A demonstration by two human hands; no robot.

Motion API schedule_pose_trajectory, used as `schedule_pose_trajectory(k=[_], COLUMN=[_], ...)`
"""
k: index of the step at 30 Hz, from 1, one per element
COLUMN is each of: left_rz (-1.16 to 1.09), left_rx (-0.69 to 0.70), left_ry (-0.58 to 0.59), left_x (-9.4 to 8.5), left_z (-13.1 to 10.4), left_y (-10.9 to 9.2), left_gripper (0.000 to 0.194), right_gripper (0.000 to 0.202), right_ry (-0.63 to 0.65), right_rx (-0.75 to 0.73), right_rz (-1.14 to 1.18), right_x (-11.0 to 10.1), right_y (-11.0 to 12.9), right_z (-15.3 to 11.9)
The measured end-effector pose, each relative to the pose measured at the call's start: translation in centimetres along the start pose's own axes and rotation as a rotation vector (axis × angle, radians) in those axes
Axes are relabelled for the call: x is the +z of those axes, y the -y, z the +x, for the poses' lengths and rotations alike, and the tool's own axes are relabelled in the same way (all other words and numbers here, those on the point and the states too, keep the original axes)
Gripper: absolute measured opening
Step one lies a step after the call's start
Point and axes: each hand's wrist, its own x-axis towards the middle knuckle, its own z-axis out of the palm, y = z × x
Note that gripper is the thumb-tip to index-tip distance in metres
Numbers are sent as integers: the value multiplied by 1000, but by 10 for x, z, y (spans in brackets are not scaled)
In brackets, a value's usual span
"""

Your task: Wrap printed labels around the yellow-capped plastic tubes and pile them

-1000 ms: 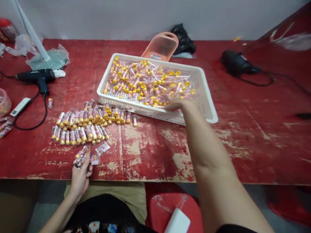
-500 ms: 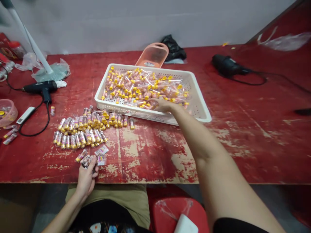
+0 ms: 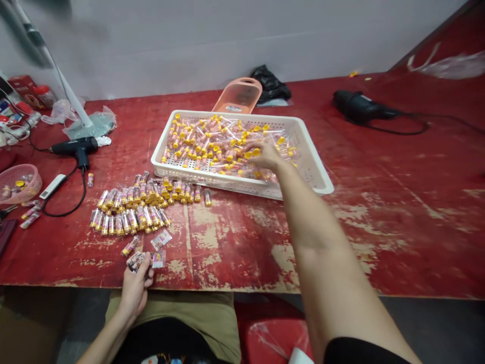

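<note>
My left hand is closed at the table's front edge, pinching a small stack of printed plastic sleeves. Beside it lie loose flat sleeves and one wrapped tube. My right hand reaches into the white perforated basket, which holds a heap of clear tubes with yellow caps and pink contents. Its fingers are curled round a yellow-capped tube, partly hidden and slightly blurred. Left of the basket, several wrapped tubes with printed sleeves stand in close rows.
A black heat gun with a cord lies at left, near a lamp stand and a pink basket. Behind the white basket are an orange scoop and a black bag. Another black corded tool lies at right.
My right hand has moved a little right and lifted among the tubes, now with a yellow cap at its fingers. My left hand keeps its hold on the sleeves. The view has shifted slightly.
</note>
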Motion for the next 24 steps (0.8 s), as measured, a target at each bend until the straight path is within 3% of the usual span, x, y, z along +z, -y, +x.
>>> schedule_pose_trajectory(k=[3, 6, 10, 13, 15, 18, 21, 24], left_rz=[5, 14, 56, 96, 107, 116, 120, 130], left_rx=[-8, -18, -27, -37, -46, -50, -48, -50], left_ry=[23, 56, 103, 127, 140, 149, 148, 157], left_x=[3, 7, 14, 17, 16, 13, 11, 13], left_z=[-1, -1, -1, 0, 0, 0, 1, 3], left_y=[2, 6, 15, 22, 26, 31, 33, 34], left_gripper=[55, 55, 53, 54, 53, 52, 52, 52], right_gripper=[35, 39, 31, 28, 29, 37, 56, 73], right_ry=[-30, 72, 376, 501, 525, 542, 575, 613], right_rx=[-24, -161, -288, -400, -428, -418, -432, -445], right_rz=[56, 118, 79, -154, -266, -314, -319, -168], right_x=[-15, -10, 35, 72, 89, 97, 93, 81], right_y=[26, 75, 146, 178, 187, 187, 178, 161], right_z=[-9, -43, -115, -160, -177, -186, -186, -184])
